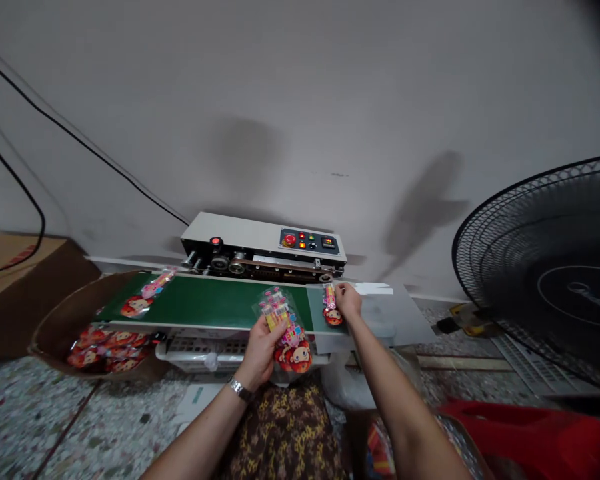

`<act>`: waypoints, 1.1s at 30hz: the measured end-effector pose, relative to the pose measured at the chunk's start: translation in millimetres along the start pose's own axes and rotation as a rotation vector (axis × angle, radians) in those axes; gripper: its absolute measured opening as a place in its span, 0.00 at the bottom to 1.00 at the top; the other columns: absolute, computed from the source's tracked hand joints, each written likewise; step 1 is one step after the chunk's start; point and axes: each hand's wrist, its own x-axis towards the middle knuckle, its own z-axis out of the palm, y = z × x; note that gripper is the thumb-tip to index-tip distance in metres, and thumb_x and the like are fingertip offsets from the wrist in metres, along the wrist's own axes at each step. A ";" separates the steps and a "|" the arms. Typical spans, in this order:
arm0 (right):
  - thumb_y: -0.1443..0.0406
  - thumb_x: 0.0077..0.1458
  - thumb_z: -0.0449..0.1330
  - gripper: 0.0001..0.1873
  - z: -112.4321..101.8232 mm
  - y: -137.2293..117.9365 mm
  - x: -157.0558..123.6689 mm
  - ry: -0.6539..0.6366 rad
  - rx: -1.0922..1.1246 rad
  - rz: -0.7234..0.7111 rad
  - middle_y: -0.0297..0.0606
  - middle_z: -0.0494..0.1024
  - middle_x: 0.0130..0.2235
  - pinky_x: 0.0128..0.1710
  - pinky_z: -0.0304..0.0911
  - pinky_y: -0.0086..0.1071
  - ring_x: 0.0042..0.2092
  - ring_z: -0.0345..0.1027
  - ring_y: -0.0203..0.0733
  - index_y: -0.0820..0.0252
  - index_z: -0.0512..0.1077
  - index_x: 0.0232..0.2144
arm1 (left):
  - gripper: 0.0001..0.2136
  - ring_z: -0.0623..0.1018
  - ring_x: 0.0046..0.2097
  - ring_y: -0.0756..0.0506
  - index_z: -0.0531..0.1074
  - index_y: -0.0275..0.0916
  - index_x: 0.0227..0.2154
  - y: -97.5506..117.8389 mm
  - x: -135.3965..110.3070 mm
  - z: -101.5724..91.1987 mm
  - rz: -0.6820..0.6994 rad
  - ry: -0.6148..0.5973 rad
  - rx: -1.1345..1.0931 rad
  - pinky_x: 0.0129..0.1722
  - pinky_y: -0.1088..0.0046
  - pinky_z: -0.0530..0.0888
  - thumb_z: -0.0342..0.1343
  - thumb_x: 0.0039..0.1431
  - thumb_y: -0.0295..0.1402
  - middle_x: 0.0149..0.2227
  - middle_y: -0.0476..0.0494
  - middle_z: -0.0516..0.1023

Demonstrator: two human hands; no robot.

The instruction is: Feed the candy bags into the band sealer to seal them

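Observation:
My left hand (261, 350), with a metal watch on its wrist, is closed round a small stack of clear plastic packets (294, 347) printed with a red-haired cartoon figure. It holds them over the front edge of the green conveyor belt (205, 303). My right hand (348, 301) grips the edge of a single packet (332, 313) of the same kind, at the right end of the band sealing machine (260, 233). Another packet (147, 293) lies flat on the belt's left end. The tips of my right fingers are partly hidden.
Below the belt's left end, a cardboard box (45, 333) holds several packets (107, 350). A closed-looking carton (20, 293) stands farther left. A black fan (545, 267) is at the right, above a red plastic object (535, 437). A white basket (205, 353) sits under the belt.

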 end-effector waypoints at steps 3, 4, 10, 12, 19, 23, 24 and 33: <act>0.59 0.50 0.54 0.16 -6.8 -19.6 -26.1 -0.019 0.175 -0.175 0.41 0.73 0.36 0.33 0.58 0.30 0.33 0.65 0.39 0.59 0.71 0.40 | 0.17 0.75 0.29 0.49 0.69 0.37 0.33 -0.3 1.2 2.0 0.017 0.045 0.009 0.32 0.73 0.72 0.66 0.39 0.32 0.29 0.48 0.77; 0.57 0.50 0.54 0.17 -9.2 -27.1 -39.3 -0.100 0.291 -0.243 0.40 0.73 0.35 0.33 0.59 0.29 0.32 0.65 0.38 0.60 0.70 0.40 | 0.17 0.75 0.29 0.49 0.70 0.37 0.33 -0.5 1.9 2.6 0.024 0.055 0.011 0.32 0.73 0.73 0.66 0.38 0.32 0.29 0.47 0.77; 0.55 0.51 0.55 0.14 -14.9 -57.5 -110.2 -0.451 0.634 -0.439 0.35 0.75 0.31 0.32 0.60 0.27 0.31 0.66 0.36 0.60 0.72 0.31 | 0.19 0.77 0.34 0.47 0.70 0.36 0.36 -3.2 3.2 7.2 0.041 0.025 -0.032 0.37 0.70 0.73 0.66 0.39 0.33 0.35 0.43 0.78; 0.55 0.52 0.54 0.16 -13.6 -52.2 -109.3 -0.344 0.664 -0.372 0.36 0.75 0.32 0.34 0.61 0.28 0.33 0.66 0.38 0.61 0.72 0.31 | 0.17 0.77 0.35 0.46 0.70 0.36 0.37 -3.2 2.3 6.9 0.032 0.016 -0.056 0.38 0.70 0.72 0.64 0.43 0.35 0.36 0.43 0.78; 0.52 0.47 0.54 0.19 -24.9 10.1 -38.8 -0.046 0.555 -0.058 0.36 0.73 0.26 0.28 0.60 0.29 0.28 0.64 0.38 0.63 0.71 0.30 | 0.17 0.76 0.30 0.49 0.71 0.37 0.35 1.5 0.9 -3.1 0.040 0.044 -0.020 0.34 0.73 0.72 0.64 0.42 0.37 0.31 0.47 0.77; 0.53 0.49 0.53 0.19 -33.6 12.0 -40.3 0.043 0.668 -0.144 0.37 0.73 0.30 0.33 0.61 0.30 0.32 0.65 0.38 0.63 0.69 0.33 | 0.16 0.76 0.30 0.49 0.71 0.37 0.34 0.2 2.4 -4.7 0.014 0.011 0.020 0.34 0.74 0.71 0.65 0.41 0.35 0.31 0.45 0.78; 0.53 0.50 0.53 0.18 -33.5 7.6 -48.2 0.077 0.736 -0.166 0.38 0.73 0.32 0.34 0.61 0.30 0.33 0.65 0.38 0.62 0.69 0.34 | 0.15 0.76 0.30 0.49 0.72 0.36 0.34 -0.2 2.4 -4.0 0.005 -0.004 0.027 0.34 0.74 0.71 0.64 0.42 0.35 0.31 0.45 0.78; 0.53 0.51 0.53 0.18 -19.8 -30.6 -105.6 0.009 0.912 -0.149 0.40 0.74 0.34 0.34 0.63 0.31 0.34 0.66 0.39 0.62 0.69 0.36 | 0.15 0.76 0.35 0.45 0.75 0.37 0.37 14.3 -15.1 12.1 -0.015 -0.229 0.124 0.36 0.70 0.72 0.63 0.43 0.35 0.37 0.41 0.78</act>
